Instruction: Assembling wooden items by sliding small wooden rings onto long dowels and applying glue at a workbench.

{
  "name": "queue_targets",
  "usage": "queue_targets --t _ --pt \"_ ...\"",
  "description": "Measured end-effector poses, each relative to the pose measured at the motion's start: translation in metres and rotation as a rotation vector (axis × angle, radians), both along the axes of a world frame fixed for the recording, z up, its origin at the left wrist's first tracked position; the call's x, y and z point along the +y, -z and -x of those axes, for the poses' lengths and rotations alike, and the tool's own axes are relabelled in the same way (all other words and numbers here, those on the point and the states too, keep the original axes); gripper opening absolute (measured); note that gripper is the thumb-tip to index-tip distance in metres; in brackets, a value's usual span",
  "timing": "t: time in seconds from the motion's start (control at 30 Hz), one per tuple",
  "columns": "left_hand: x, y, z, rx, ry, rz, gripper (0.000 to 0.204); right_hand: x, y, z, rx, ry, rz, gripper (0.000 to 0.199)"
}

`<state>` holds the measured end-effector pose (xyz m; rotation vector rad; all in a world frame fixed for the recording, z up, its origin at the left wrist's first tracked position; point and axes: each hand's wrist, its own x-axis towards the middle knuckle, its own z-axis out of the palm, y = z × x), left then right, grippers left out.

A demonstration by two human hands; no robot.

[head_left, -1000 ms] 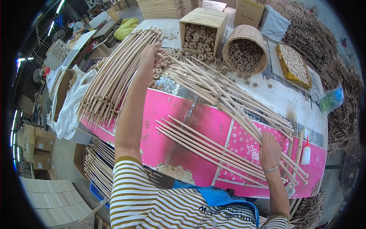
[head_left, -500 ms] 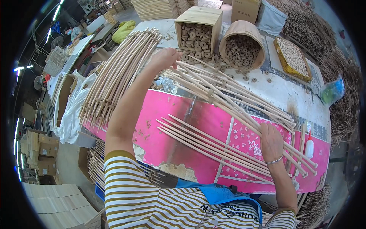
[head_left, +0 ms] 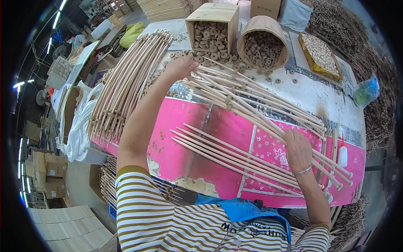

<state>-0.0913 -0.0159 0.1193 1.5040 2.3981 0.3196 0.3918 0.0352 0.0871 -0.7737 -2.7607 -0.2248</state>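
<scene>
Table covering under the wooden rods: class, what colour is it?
Bright pink table covering, with small pale prints near the right hand; head view.

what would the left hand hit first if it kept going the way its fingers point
Likely the loose wooden rings scattered just beyond the left hand, then the square wooden box of rings; depth is hard to judge.

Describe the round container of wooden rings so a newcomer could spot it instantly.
Look along the far edge of the pink-and-white table, beyond the fan of long dowels. The round wooden bucket sits just right of a square wooden box of similar rings. It is the only curved-walled container there.
</scene>
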Motion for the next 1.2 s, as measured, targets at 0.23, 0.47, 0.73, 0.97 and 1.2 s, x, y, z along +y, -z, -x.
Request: queue_targets --t 0.23,0.47,0.73,0.97,1.2 --pt "0.002 0.008 -0.002 0.101 0.045 0.067 0.046 -0.001 -0.002 0.004 -0.007 -0.009 -0.017 0.02" --pt "0.001 0.007 -0.009 -0.498 -0.167 -0.256 0.036 0.003 -0.003 0.009 0.013 0.016 -0.023 0.018" --pt "-0.002 -0.019 -0.02 -0.917 -0.264 -0.356 0.031 0.015 0.001 0.015 0.05 0.032 -0.063 0.013" --pt "-0.015 -0.04 -0.041 -1.284 -0.341 -0.602 0.079 -0.007 -0.029 0.016 0.063 0.035 -0.074 0.014" --pt "-0.017 -0.064 -0.127 -0.993 -0.156 -0.684 0.064 -0.005 -0.03 0.042 0.168 0.026 -0.056 0.013"
